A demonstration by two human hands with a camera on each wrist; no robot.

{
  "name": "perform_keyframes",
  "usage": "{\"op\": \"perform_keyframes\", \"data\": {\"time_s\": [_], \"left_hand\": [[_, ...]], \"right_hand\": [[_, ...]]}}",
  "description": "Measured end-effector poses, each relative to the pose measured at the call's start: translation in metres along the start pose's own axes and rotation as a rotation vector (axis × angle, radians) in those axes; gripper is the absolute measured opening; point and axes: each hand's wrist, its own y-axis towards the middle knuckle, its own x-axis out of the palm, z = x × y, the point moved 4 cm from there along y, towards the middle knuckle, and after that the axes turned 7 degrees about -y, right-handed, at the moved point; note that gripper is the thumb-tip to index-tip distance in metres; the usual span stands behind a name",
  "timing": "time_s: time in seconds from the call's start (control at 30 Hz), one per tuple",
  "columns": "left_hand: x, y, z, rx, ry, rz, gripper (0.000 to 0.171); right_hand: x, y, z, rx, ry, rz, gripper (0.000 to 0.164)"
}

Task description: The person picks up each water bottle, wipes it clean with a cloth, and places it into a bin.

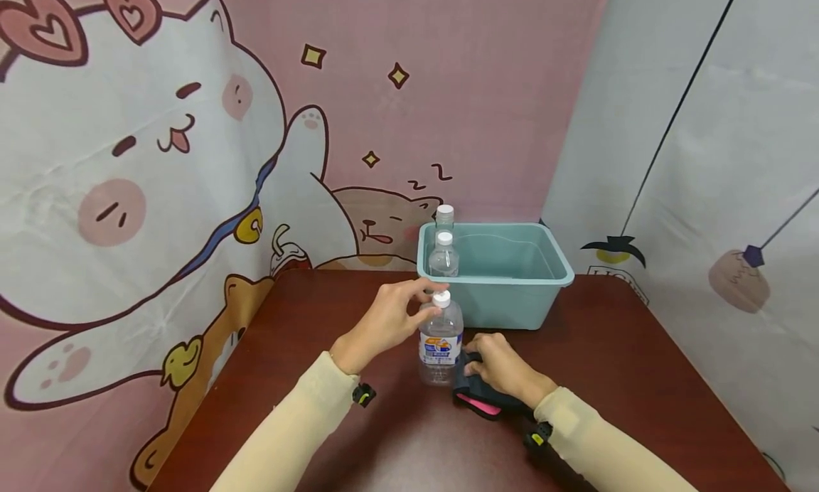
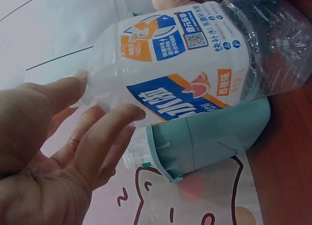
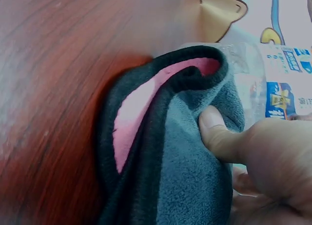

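A clear plastic bottle (image 1: 440, 343) with a white cap and a blue, orange and white label stands upright on the table. My left hand (image 1: 387, 321) pinches it at the cap, thumb on one side and fingers on the other; the left wrist view shows the label of the bottle (image 2: 170, 64) up close. Right beside the bottle, my right hand (image 1: 502, 367) grips a folded dark grey cloth (image 3: 195, 152) with black edging and a pink inner side. The thumb presses on its grey face, and the other fingers are mostly hidden behind the fabric.
Behind the bottle stands a light teal plastic bin (image 1: 512, 303). Two more clear bottles with white caps, a nearer bottle (image 1: 444, 259) and a farther bottle (image 1: 444, 217), stand at its left end. The dark red-brown table (image 1: 313, 307) meets a cartoon-printed backdrop (image 1: 448, 122).
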Motion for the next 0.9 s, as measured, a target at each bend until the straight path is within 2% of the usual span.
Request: {"op": "perform_keyframes", "data": {"time_s": [0.2,0.47,0.67,0.9], "left_hand": [[0.0,-0.001,0.001,-0.005,0.001,-0.001,0.045],[0.001,-0.001,0.001,-0.006,-0.007,-0.005,0.045],[0.0,0.0,0.001,0.004,-0.009,-0.007,0.045],[0.0,0.001,-0.001,0.001,-0.001,-0.006,0.047]], "right_hand": [[-0.002,0.001,0.004,0.063,0.057,0.002,0.028],[-0.014,-0.003,0.007,0.136,0.166,0.048,0.027],[-0.026,-0.001,0.007,0.153,0.207,0.121,0.029],[-0.052,0.003,0.001,0.156,0.286,0.224,0.029]]}}
